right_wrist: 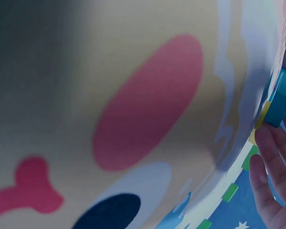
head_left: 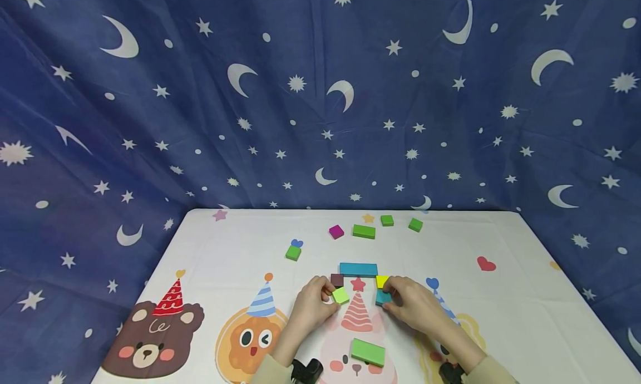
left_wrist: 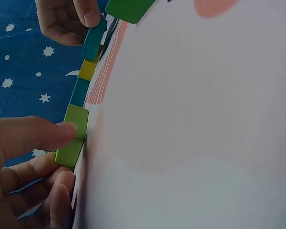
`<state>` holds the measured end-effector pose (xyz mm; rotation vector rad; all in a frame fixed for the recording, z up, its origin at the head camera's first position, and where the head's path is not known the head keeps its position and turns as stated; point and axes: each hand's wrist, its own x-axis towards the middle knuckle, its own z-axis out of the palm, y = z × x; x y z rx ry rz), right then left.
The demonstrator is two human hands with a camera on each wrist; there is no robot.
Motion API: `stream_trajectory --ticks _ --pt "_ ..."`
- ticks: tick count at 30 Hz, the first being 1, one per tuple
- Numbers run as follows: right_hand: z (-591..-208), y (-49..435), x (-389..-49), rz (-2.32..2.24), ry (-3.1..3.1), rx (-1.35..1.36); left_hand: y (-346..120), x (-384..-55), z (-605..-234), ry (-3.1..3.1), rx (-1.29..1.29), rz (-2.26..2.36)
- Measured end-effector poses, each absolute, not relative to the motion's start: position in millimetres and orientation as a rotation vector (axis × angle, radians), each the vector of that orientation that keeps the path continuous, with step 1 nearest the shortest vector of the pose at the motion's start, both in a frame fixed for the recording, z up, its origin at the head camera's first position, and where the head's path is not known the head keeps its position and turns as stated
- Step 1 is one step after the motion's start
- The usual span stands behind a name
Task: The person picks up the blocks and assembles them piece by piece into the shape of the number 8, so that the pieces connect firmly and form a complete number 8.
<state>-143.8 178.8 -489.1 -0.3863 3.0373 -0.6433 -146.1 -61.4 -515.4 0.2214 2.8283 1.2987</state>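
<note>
My left hand [head_left: 311,303] pinches a small light green block [head_left: 340,295] between thumb and fingers, also visible in the left wrist view. Just behind that block is a dark brown block [head_left: 337,280]. A long blue block [head_left: 358,270] lies crosswise at the back, between the two hands. My right hand [head_left: 418,306] grips a small teal block [head_left: 383,298] with thumb and fingertips. Directly behind the teal block, a yellow block [head_left: 381,281] sits at the right end of the blue one, partly covered by the right fingers.
A long green block [head_left: 368,352] lies nearer the front, between the forearms. Toward the table's far edge are a magenta block [head_left: 336,232], another long green block [head_left: 364,231] and several small green blocks [head_left: 293,253]. The white tablecloth [head_left: 526,311] has printed cartoon animals.
</note>
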Motion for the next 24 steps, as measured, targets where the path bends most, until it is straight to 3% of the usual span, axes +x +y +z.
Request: stream_trajectory --ticks 24 --pt "-492.2 175.8 -142.9 -0.341 3.150 -0.605 -61.9 -145.4 -515.6 2.836 0.235 1.300"
